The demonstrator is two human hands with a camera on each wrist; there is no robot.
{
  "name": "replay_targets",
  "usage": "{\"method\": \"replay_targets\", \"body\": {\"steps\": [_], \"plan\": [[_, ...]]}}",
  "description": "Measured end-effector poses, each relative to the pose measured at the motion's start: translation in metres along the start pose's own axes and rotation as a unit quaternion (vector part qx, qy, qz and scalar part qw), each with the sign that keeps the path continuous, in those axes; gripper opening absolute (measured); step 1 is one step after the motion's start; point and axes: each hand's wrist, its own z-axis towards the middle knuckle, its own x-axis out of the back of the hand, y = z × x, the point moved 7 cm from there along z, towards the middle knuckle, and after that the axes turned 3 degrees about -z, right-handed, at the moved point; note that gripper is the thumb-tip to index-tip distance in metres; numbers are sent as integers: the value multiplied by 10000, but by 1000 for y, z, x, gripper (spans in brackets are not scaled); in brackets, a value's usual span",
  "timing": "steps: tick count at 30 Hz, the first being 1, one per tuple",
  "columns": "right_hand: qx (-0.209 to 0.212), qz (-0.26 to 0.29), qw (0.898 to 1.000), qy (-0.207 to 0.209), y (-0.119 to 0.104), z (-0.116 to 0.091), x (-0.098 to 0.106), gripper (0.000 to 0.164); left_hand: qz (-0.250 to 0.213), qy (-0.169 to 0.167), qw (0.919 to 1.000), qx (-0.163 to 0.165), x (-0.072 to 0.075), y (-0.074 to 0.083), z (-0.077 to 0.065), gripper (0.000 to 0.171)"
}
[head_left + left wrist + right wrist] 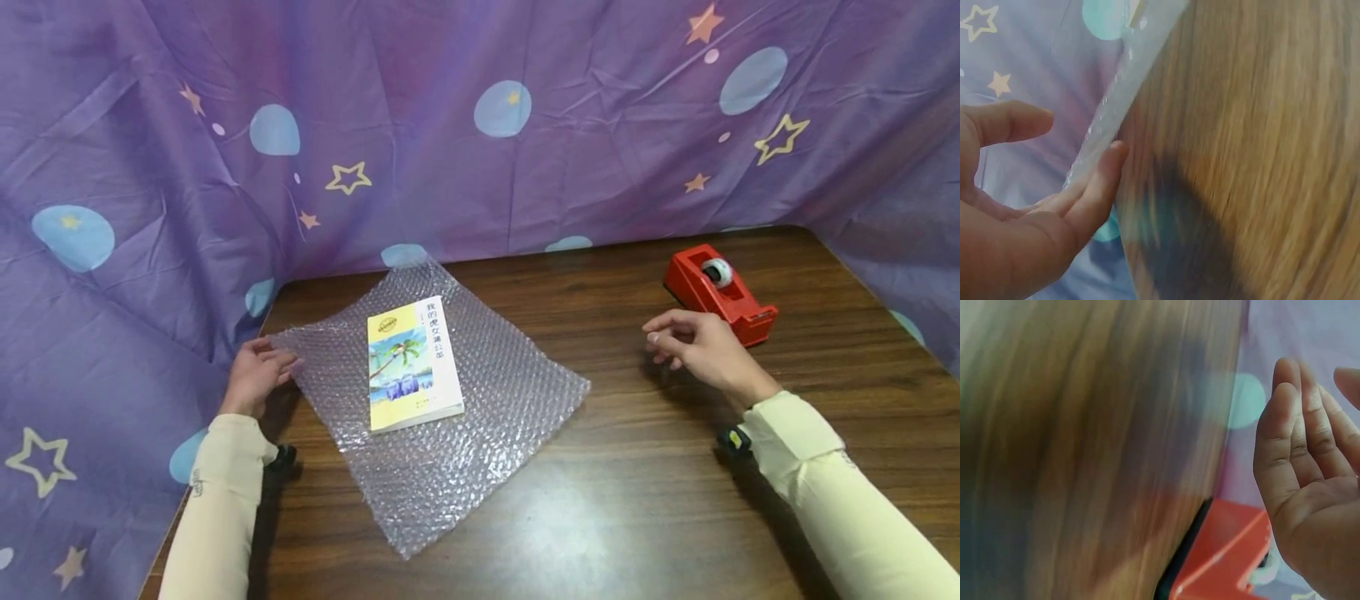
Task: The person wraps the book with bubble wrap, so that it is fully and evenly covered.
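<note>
On my feed, a sheet of bubble wrap (pixel 498 400) lies in a diamond, its corners roughly at twelve, three, six and nine o'clock. A paperback book (pixel 415 367) with a yellow-and-white palm-tree cover rests face up on it, toward eleven o'clock of the sheet's middle. At the nine o'clock corner I see the left hand (pixel 255 375), thumb apart from loosely bent fingers; its wrist view is blurred, but they seem to touch the wrap's edge without pinching it. At three o'clock from the book, the right hand (pixel 701 350) hangs relaxed, holding nothing. Just beyond it sits a red tape dispenser (pixel 712 300) with a roll (pixel 717 272). Everything lies on a wood-grain table (pixel 615 475), a purple star-patterned curtain (pixel 420 125) at twelve.
</note>
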Motion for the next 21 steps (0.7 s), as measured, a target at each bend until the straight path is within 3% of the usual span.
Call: {"method": "replay_targets", "body": {"steps": [6,14,17,21], "plan": [[-106,33,9992,-397,-5,3,-22,21,-818,-212,9964,98,-7,-1,2,77],[306,-110,9963,-796,-27,0,-49,20,-1133,-482,9924,61,-17,-2,0,82],[592,-431,9939,-822,-41,-1,-61,19,-1096,-448,9930,14,-19,-4,1,83],[1090,-925,9874,-677,-61,-2,-74,18,-722,-292,9970,-23,-20,-6,0,84]]}}
